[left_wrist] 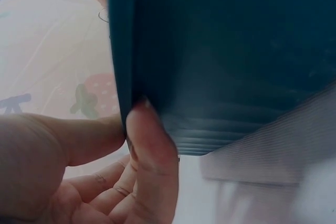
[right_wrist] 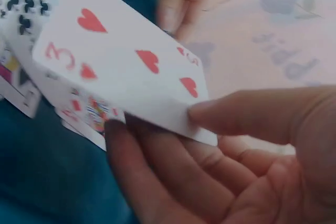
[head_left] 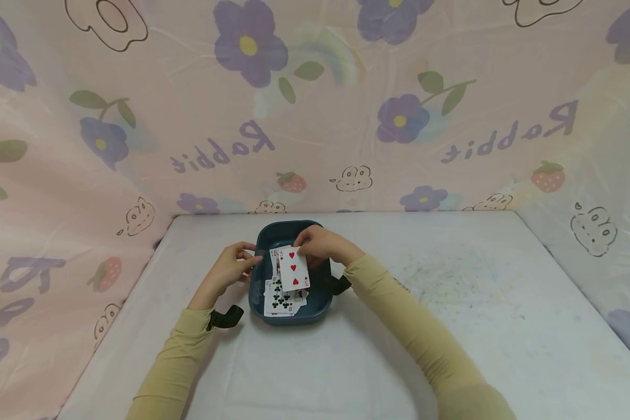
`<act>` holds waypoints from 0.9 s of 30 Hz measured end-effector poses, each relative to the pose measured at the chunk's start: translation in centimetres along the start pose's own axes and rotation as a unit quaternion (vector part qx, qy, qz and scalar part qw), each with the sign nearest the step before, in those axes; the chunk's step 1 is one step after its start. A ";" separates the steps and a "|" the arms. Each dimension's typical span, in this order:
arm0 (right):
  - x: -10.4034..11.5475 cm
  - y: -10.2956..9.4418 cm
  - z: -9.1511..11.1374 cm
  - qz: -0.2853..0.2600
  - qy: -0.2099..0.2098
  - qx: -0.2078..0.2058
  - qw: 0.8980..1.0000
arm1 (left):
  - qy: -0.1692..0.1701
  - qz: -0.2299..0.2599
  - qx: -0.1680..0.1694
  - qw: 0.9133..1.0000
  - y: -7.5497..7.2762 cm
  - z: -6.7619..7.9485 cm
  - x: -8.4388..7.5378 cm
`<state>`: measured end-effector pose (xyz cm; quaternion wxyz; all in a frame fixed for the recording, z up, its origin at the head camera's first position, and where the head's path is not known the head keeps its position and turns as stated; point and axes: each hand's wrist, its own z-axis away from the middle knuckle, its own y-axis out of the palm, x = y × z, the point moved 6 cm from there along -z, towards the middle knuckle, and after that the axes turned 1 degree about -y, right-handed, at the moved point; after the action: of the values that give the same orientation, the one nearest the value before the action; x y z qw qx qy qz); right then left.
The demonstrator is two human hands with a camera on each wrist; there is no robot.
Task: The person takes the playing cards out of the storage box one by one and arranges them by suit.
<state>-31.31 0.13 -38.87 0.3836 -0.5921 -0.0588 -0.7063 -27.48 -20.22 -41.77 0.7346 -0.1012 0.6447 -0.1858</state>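
A dark teal tray (head_left: 291, 320) with raised sides sits on the white table, holding several playing cards (head_left: 275, 303) in an overlapping heap. My left hand (head_left: 230, 269) pinches the tray's left rim between thumb and fingers, as the left wrist view shows close up. Over the heap, my right hand (head_left: 319, 245) pinches a three of hearts playing card (right_wrist: 142, 61) by one end, thumb on its face and fingers beneath. Below that card, in the right wrist view, lie a red face card (right_wrist: 97, 116) and a card with black clubs (right_wrist: 26, 6).
The white table (head_left: 483, 350) carries faint smudges on its right side. Behind it and along both sides hangs a pink curtain (head_left: 315, 116) printed with flowers and rabbits. A black wrist strap piece (head_left: 228, 317) juts out beside the left forearm.
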 end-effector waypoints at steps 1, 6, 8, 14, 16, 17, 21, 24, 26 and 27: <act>0.2 -0.5 0.2 -0.008 -0.006 -0.001 1.000 | 0.001 0.000 0.000 1.000 0.0 0.0 0.0; 0.6 -3.7 1.7 -0.032 -0.023 -0.016 0.999 | 0.001 -0.006 -0.004 1.000 -0.1 0.0 -0.1; 0.3 -5.2 2.3 -0.039 -0.022 -0.033 0.998 | 0.002 -0.008 -0.005 1.000 -0.2 0.0 -0.1; -2.0 -9.6 3.4 -0.076 -0.024 -0.089 0.993 | 0.006 -0.005 -0.003 1.000 -0.1 0.1 -0.3; -3.1 -10.8 3.7 -0.088 -0.019 -0.108 0.990 | 0.006 -0.002 -0.001 1.000 0.0 0.1 -0.4; -3.7 -11.3 3.8 -0.094 -0.015 -0.116 0.989 | 0.007 -0.002 0.000 1.000 0.0 0.1 -0.4; -6.1 -12.6 4.1 -0.130 0.001 -0.141 0.981 | 0.006 -0.002 0.000 1.000 0.0 0.1 -0.3; -8.1 -13.0 3.8 -0.152 0.019 -0.157 0.976 | 0.000 -0.002 -0.003 1.000 0.0 0.1 -0.1; -9.4 -13.0 3.6 -0.158 0.032 -0.165 0.973 | -0.005 -0.001 -0.006 1.000 0.0 0.0 0.1; -10.0 -13.0 3.4 -0.159 0.039 -0.168 0.972 | -0.006 -0.001 -0.007 1.000 0.0 0.0 0.2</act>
<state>-36.49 15.77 -41.85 0.1633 -0.6031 -0.0176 -0.7806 -27.45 -20.27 -41.92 0.7378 -0.1079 0.6412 -0.1814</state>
